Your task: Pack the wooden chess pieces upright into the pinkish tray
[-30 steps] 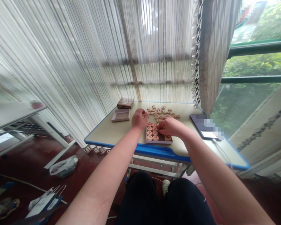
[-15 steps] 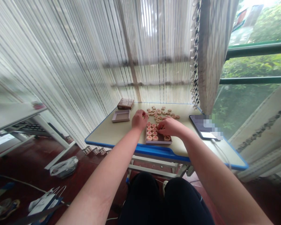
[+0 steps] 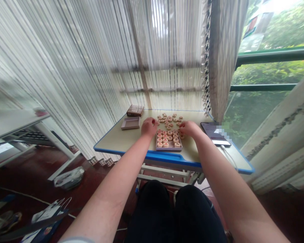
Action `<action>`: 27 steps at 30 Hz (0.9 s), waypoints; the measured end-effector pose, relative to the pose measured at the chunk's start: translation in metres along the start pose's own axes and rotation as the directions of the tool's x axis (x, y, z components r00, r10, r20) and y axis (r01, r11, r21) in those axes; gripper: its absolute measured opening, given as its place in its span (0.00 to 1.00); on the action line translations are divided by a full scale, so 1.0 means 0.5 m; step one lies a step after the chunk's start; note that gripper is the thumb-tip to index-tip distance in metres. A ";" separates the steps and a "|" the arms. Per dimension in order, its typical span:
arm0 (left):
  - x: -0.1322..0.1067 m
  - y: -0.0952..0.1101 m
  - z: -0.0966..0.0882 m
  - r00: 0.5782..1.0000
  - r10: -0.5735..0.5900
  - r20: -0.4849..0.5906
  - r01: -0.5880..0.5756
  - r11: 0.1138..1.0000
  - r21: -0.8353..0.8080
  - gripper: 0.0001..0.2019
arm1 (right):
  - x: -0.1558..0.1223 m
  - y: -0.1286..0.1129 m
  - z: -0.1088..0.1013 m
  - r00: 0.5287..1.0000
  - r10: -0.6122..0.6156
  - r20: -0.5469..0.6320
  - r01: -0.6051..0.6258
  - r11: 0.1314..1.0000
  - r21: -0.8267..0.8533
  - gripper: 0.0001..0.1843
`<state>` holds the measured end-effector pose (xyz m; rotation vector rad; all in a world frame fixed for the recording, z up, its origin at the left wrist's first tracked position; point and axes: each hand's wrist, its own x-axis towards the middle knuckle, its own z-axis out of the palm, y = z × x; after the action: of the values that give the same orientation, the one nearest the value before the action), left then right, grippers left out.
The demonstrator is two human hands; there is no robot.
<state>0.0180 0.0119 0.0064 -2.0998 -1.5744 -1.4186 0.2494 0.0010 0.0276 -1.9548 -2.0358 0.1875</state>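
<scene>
An open shallow box (image 3: 169,149) at the table's near side holds several round Chinese chess pieces (image 3: 165,140) with red characters, set in rows. A gap shows in its front part. My left hand (image 3: 149,127) hovers at the box's back left, thumb and fingers pinched together; what they hold is too small to make out. Right of the box, my right hand (image 3: 189,129) has its fingertips closed at a chess piece (image 3: 179,128). Another piece (image 3: 181,136) lies just below those fingers. Loose pieces (image 3: 169,119) are scattered behind the box, between both hands.
An empty box lid (image 3: 130,123) and a brown box (image 3: 135,110) lie at the table's back left. A phone (image 3: 215,134) with a cable rests on the right side. Striped curtains (image 3: 167,84) hang behind the blue-edged table (image 3: 116,140).
My right hand has moved out of the box to the loose pieces at its right. More pieces now show in the box. My left hand stays near the box's back left corner.
</scene>
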 end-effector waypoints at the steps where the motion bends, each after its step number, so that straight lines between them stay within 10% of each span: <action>1: -0.001 0.001 -0.001 1.000 0.001 0.003 -0.001 1.000 -0.005 0.06 | 0.000 -0.002 0.003 1.000 -0.027 0.012 0.027 1.000 0.004 0.14; 27: 0.000 0.000 0.001 0.998 -0.037 0.058 0.035 0.999 0.029 0.06 | 0.012 0.013 0.012 1.000 -0.008 -0.024 0.011 0.991 0.133 0.16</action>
<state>0.0184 0.0119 0.0061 -2.1261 -1.6520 -1.3492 0.2538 0.0079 0.0208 -1.8580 -1.9640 0.2885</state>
